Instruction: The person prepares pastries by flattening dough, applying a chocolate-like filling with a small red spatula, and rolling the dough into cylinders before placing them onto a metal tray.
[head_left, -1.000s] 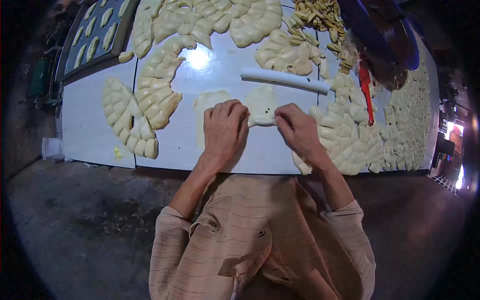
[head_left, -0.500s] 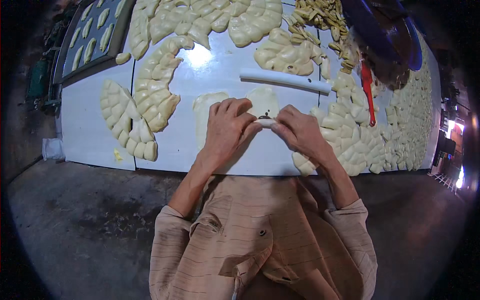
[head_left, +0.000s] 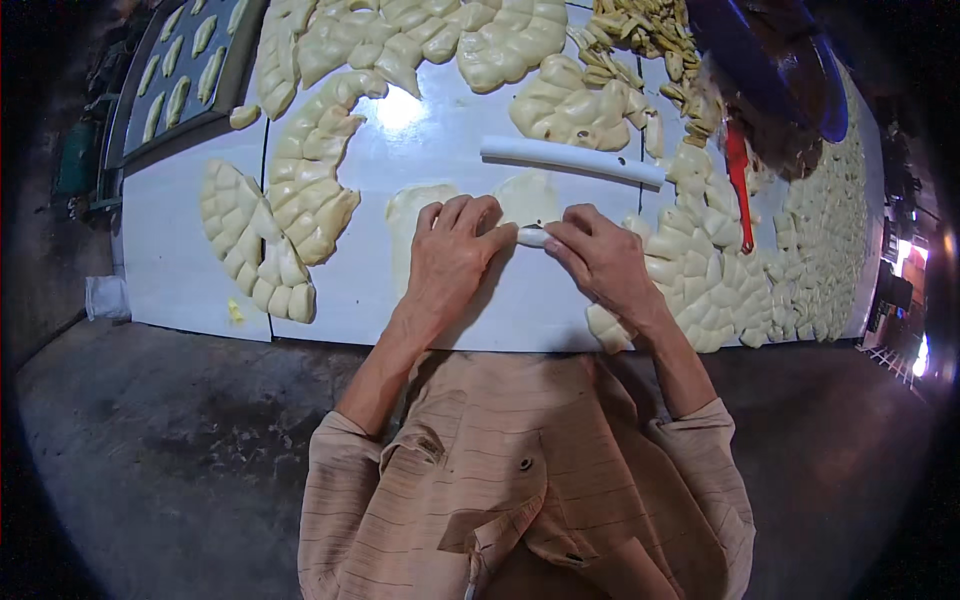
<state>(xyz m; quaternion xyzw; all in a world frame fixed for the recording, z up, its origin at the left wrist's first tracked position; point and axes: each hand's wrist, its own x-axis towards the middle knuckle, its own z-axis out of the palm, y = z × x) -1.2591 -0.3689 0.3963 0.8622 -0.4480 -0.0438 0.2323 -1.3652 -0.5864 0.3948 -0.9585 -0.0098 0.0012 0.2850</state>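
Note:
A small dough roll lies near the front of the white table, at the near end of a thin flattened dough sheet. My left hand pinches the roll's left end between thumb and fingers. At its right end are the bent fingers of my right hand, closed on the dough. Small dark filling bits show along the roll's far edge. A second flat dough sheet lies partly beneath my left hand.
Beyond my hands lies a white rolling pin. Scored dough pieces spread left, with more dough right. A red-handled tool, a blue tub and sliced yellowish pieces stand far right. A tray of shaped dough is far left.
The dough roll has turned slightly away from me, covering most of the dark filling that showed before. Both hands have shifted a little farther, fingers still at its ends.

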